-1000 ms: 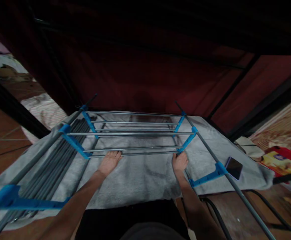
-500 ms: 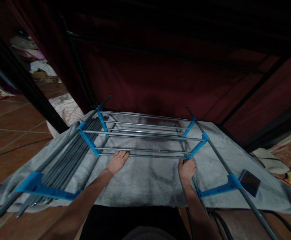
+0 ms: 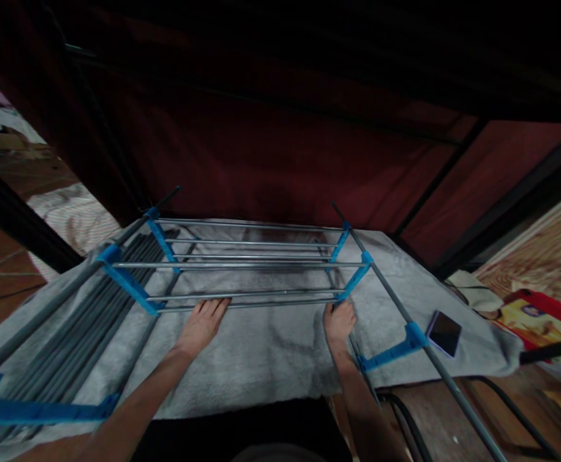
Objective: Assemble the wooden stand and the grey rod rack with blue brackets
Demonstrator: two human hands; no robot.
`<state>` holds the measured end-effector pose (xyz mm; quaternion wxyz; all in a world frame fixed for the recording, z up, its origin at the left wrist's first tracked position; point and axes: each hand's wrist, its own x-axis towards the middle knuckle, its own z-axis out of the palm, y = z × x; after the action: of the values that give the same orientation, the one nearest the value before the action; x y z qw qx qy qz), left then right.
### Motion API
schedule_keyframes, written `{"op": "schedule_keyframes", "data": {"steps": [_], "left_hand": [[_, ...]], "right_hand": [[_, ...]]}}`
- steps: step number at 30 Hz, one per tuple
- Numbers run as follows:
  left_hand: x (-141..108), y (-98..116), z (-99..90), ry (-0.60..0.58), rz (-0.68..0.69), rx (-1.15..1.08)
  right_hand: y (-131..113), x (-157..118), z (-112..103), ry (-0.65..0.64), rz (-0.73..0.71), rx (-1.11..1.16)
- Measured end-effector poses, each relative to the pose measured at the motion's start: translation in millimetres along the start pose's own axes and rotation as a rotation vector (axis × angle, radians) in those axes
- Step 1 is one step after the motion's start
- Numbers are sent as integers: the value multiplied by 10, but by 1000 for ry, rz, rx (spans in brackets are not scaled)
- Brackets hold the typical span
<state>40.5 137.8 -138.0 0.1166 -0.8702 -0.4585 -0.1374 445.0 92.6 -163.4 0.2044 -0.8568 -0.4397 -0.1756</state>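
A rack of grey metal tubes (image 3: 242, 264) with blue plastic brackets (image 3: 129, 282) lies on a grey blanket. My left hand (image 3: 203, 324) rests against its nearest crossbar, fingers laid over the tube near the left end. At the right end, my right hand (image 3: 340, 323) is wrapped round the frame by the lower end of a blue bracket (image 3: 355, 280); its grip partly hides the tube. Two more blue brackets, one at the lower left (image 3: 34, 410) and one at the right (image 3: 396, 346), are on the long side tubes, with no crossbars between them.
Several loose grey tubes (image 3: 83, 321) lie together on the left of the blanket (image 3: 271, 359). A dark phone (image 3: 444, 333) sits at the right. Behind stands a dark red curtain (image 3: 280, 167). A red and yellow package (image 3: 540, 321) is at the far right.
The view has turned to the right, so everything appears further left and more of the package shows. Both hands remain at the same places on the rack.
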Motion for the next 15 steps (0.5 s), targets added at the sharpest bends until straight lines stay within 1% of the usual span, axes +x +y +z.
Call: {"op": "schedule_keyframes", "data": {"steps": [5,7,9,11,12,15], "left_hand": [[-27,270,-92,111,62,-108],[16,384,-161,171,83,-131],[99,492,-285,251,88,-144],[210,598,-481,348,107,-149],[272,649,-605,416,123,-154],[483,761,-1068,637,170,-184]], "right_hand": [[27,-11,5,-21,-6,-62],[51,-10,34,12,-25,-90],[79,-8,73,69,-67,-96],[108,-12,102,132,-75,-84],[122,-17,108,155,-80,-67],[157,-35,87,168,-129,50]]}}
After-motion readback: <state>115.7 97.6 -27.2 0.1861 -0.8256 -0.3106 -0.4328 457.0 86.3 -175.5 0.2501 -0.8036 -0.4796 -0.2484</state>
